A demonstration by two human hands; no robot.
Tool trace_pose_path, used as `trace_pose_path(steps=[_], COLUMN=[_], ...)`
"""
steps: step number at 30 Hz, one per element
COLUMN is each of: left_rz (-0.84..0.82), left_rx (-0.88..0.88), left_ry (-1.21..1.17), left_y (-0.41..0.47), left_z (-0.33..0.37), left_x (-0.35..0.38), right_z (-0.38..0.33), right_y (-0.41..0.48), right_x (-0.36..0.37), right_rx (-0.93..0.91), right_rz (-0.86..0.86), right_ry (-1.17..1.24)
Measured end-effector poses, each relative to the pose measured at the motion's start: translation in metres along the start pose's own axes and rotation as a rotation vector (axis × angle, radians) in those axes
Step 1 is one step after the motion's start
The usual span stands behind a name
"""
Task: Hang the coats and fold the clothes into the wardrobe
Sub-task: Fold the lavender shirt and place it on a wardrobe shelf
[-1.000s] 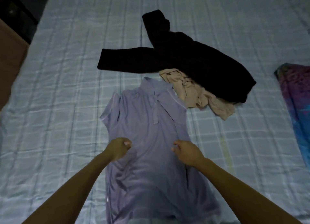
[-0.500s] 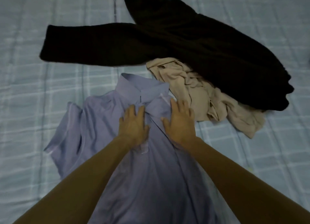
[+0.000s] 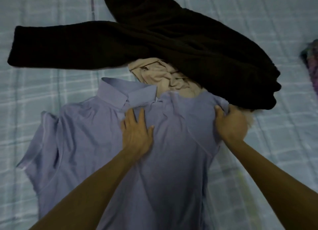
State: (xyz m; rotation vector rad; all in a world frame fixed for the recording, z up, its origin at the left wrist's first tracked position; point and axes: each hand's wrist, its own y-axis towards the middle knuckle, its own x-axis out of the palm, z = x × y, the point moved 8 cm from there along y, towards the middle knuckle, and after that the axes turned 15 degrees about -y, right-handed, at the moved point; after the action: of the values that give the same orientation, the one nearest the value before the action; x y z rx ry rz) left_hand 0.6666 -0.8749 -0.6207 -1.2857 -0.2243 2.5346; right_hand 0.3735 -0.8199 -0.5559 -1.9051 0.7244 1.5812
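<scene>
- Black coat (image 3: 154, 45) at 12 o'clock half hides a beige garment (image 3: 160, 76).
- Lilac shirt (image 3: 89, 143) on checked bed (image 3: 34, 92): my left hand (image 3: 137, 135) presses it, spread; my right hand (image 3: 229, 124) grips its 3 o'clock edge.

Shirt (image 3: 86, 135) lavender-blue — coat (image 3: 172, 40) black — crumpled garment (image 3: 160, 76) beige; bedsheet (image 3: 43, 85) pale blue plaid.
</scene>
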Motion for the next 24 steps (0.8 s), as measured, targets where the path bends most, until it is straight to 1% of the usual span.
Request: trace_pose_path(steps=[3,5,7,9,12,15,17,19,20,21,22,24], left_rz=[-0.053,-0.083,-0.136,-0.174,-0.195,-0.209,-0.192,-0.151,-0.120,-0.086,-0.062,-0.042], left_rx=[-0.034,0.004,0.061,0.093,0.042,0.020,0.033,0.034,0.034,0.044,0.055,0.070], left_ry=[0.092,0.120,0.147,0.165,0.168,0.143,0.129,0.115,0.101,0.090,0.084,0.047], left_y=[-0.006,-0.010,-0.015,-0.019,-0.022,-0.029,-0.034,-0.040,-0.044,-0.049,-0.055,-0.069], left_z=[0.005,0.010,0.014,0.017,0.016,0.015,0.011,-0.002,-0.009,-0.017,-0.027,-0.050], left_x=[0.011,0.015,0.020,0.024,0.030,0.031,0.025,0.014,0.006,-0.003,-0.013,-0.031], right_z=[0.027,0.046,0.065,0.075,0.075,0.063,0.043,0.003,-0.024,-0.057,-0.090,-0.140], right_y=[0.002,0.004,0.008,0.010,-0.003,-0.030,-0.051,-0.081,-0.100,-0.120,-0.144,-0.196], right_x=[0.001,-0.006,-0.011,-0.020,-0.029,-0.033,-0.036,-0.032,-0.028,-0.019,-0.005,0.024], right_rx=[0.156,0.249,0.299,0.292,0.258,0.208,0.179,0.104,0.002,-0.146,-0.300,-0.545], right_rz=[-0.017,0.044,0.110,0.194,0.285,0.311,0.293,0.201,0.123,-0.002,-0.168,-0.530], right_ry=[0.018,0.079,0.188,0.287,0.306,0.397,0.392,0.286,0.252,0.239,0.225,0.199])
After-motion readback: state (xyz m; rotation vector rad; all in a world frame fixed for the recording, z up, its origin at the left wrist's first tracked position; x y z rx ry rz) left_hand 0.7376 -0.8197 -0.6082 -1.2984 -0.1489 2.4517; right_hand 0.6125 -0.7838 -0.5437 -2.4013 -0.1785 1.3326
